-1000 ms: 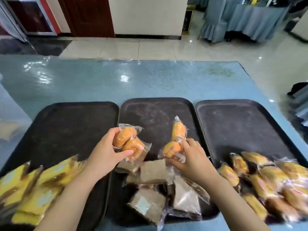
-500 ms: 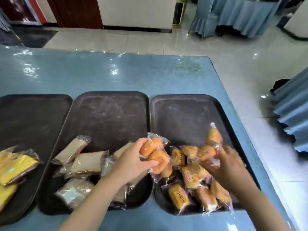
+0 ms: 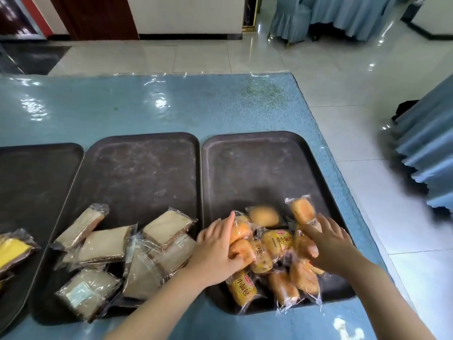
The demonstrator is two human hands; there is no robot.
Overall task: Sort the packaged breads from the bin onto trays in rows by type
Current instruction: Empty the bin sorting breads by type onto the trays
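Observation:
Three dark trays lie side by side on the blue table. The right tray (image 3: 257, 168) holds a heap of orange bun packs (image 3: 277, 241) at its near end. My left hand (image 3: 215, 253) grips a clear two-bun pack (image 3: 241, 241) at the left edge of that heap. My right hand (image 3: 328, 244) holds another bun pack (image 3: 302, 212) by its near end, low over the heap's right side. Several pale sliced-bread packs (image 3: 105, 244) lie on the middle tray (image 3: 147, 168). Yellow packs (image 3: 12, 249) show at the left tray (image 3: 36, 180). No bin is in view.
The far halves of all three trays are bare. The table edge (image 3: 326, 148) runs close along the right tray, with tiled floor beyond. A blue draped table (image 3: 426, 155) stands to the right, and draped chairs (image 3: 289, 23) stand at the back.
Both hands carried their bun packs from over the middle tray rightward to the right tray's heap and lowered them. The view swung right with them.

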